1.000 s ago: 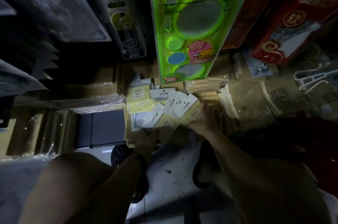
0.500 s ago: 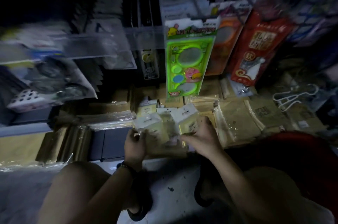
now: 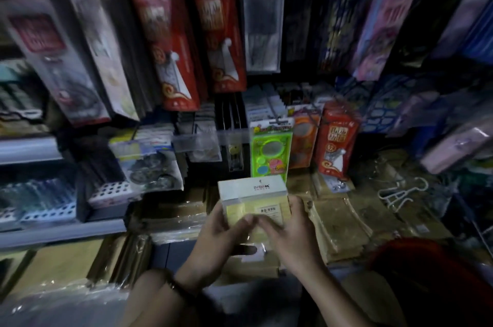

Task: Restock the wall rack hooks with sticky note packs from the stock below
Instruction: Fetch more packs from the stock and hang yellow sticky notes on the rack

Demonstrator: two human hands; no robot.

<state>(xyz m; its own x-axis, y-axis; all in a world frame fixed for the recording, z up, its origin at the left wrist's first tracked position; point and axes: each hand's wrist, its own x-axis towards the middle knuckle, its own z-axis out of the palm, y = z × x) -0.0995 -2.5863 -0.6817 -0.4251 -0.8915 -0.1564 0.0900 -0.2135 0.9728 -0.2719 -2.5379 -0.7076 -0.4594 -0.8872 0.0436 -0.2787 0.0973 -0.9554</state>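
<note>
- Left hand (image 3: pixel 213 244) grips the left edge of a stack of sticky note packs (image 3: pixel 253 193), thumb curled across the front.
- The stack sits upright between both hands, white header cards on top, just below a green toy pack (image 3: pixel 269 150) hanging on the rack.
- Right hand (image 3: pixel 293 241) clasps the stack's right edge, its thumb meeting the left one.
- Brown wrapped bundles (image 3: pixel 336 222) lie to the right.

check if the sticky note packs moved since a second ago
Yes. The sticky note packs, fanned out a second ago, are now squared into one stack between left hand and right hand, raised to just below the green toy pack.
</note>
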